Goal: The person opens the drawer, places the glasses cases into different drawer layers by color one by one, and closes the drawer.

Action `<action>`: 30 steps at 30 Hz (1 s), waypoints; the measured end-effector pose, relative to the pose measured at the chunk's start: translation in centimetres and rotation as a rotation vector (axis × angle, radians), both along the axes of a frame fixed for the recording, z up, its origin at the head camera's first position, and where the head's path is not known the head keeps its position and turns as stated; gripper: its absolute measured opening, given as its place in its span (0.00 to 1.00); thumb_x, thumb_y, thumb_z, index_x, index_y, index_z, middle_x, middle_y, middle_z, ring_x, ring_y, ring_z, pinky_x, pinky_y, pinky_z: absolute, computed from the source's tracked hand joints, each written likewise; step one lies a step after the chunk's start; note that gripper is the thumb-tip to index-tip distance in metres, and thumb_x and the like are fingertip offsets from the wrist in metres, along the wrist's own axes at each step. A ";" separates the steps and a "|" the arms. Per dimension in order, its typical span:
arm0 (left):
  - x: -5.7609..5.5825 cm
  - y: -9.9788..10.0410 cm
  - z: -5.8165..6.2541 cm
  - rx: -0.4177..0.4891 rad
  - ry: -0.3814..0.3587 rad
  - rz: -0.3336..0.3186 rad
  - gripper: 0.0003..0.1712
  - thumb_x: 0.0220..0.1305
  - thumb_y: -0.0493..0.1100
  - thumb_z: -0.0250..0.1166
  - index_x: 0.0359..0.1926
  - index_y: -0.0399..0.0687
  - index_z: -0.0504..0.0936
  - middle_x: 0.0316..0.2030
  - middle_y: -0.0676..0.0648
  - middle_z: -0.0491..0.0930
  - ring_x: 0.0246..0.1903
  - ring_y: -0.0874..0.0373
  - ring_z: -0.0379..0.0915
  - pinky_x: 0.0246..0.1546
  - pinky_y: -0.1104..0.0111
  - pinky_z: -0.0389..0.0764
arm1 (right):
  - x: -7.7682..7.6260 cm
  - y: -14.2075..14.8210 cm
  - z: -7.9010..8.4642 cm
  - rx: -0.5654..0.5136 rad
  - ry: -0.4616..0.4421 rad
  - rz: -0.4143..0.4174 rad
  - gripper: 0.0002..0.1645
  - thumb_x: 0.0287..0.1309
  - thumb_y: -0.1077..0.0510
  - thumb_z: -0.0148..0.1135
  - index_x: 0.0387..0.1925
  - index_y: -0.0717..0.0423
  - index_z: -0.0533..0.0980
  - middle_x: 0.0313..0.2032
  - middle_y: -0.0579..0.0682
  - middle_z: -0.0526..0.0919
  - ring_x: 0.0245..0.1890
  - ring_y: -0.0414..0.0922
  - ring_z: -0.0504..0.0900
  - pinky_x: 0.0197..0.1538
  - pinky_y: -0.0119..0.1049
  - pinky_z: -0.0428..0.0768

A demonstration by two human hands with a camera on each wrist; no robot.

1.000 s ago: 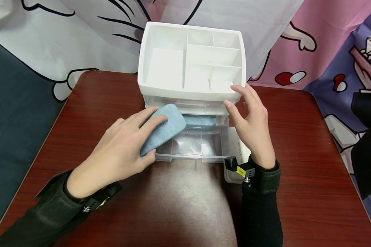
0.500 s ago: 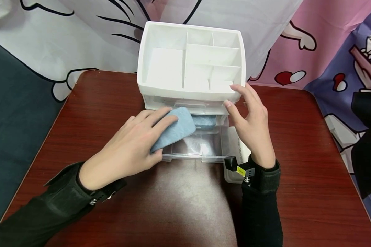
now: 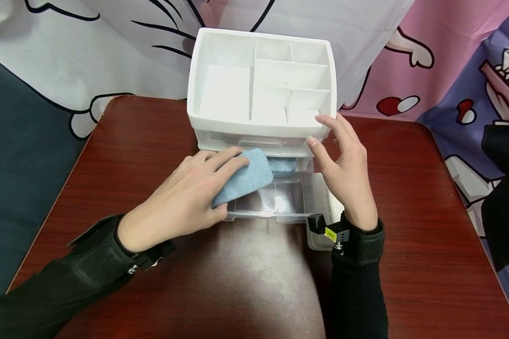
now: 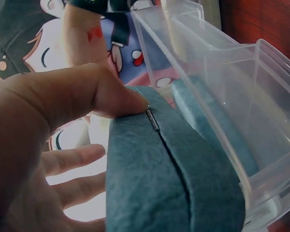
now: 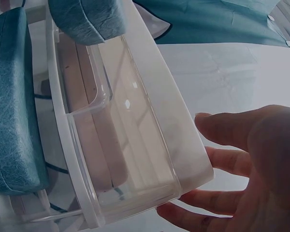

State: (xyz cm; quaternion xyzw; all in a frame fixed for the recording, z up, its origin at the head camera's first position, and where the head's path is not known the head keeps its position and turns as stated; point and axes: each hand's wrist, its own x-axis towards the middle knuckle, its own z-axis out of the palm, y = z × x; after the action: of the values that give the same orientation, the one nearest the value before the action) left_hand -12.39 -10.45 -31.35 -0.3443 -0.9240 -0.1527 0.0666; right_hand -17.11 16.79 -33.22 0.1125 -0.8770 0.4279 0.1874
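Note:
My left hand [image 3: 182, 197] grips a blue glasses case [image 3: 250, 174] by its edges, tilted over the pulled-out lower drawer [image 3: 290, 200]. Its thumb presses near a metal hinge, seen in the left wrist view. Inside that clear drawer lies a second blue glasses case [image 3: 282, 166], partly covered by the organizer above. My right hand [image 3: 348, 174] rests with spread, relaxed fingers at the right front corner of the white drawer organizer [image 3: 225, 121]. Through the closed upper drawer's clear front, a pinkish-brown case [image 5: 104, 159] shows in the right wrist view.
The organizer's top tray [image 3: 226, 92] has several compartments. Beneath my right wrist lies a pale box [image 3: 321, 188] with printed text. A printed curtain [image 3: 377, 61] hangs behind the reddish-brown table [image 3: 415, 226]. A black object [image 3: 502, 212] stands at the far right.
My left hand has carried the glasses case to the right and slightly downward in view, further over the open drawer, hiding more of the second case. The right hand has stayed in place.

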 end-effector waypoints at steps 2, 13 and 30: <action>-0.1 0.3 0.0 -0.020 -0.015 -0.014 0.42 0.44 0.38 0.69 0.65 0.45 0.68 0.66 0.45 0.68 0.54 0.44 0.71 0.43 0.52 0.73 | 0.0 0.0 0.0 -0.002 0.000 -0.001 0.22 0.62 0.54 0.63 0.58 0.48 0.76 0.65 0.49 0.72 0.69 0.40 0.65 0.59 0.46 0.69; -0.6 1.4 0.2 -0.062 -0.080 -0.064 0.45 0.47 0.39 0.68 0.69 0.49 0.63 0.68 0.48 0.65 0.52 0.46 0.70 0.42 0.53 0.75 | 0.0 0.1 -0.1 0.005 0.002 -0.003 0.23 0.62 0.54 0.64 0.59 0.48 0.75 0.66 0.50 0.70 0.64 0.41 0.69 0.59 0.48 0.70; -2.0 2.4 0.1 -0.178 -0.013 -0.177 0.45 0.49 0.40 0.71 0.69 0.49 0.63 0.67 0.50 0.68 0.56 0.49 0.70 0.40 0.55 0.75 | 0.0 0.1 -0.1 0.008 -0.009 0.000 0.24 0.62 0.54 0.63 0.60 0.47 0.74 0.67 0.49 0.69 0.62 0.42 0.70 0.59 0.43 0.69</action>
State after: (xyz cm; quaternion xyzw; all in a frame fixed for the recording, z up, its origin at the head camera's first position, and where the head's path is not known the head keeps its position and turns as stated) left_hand -14.43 -8.01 -31.29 -0.4282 -0.9002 -0.0773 0.0162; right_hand -17.15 16.90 -33.36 0.1113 -0.8795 0.4251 0.1829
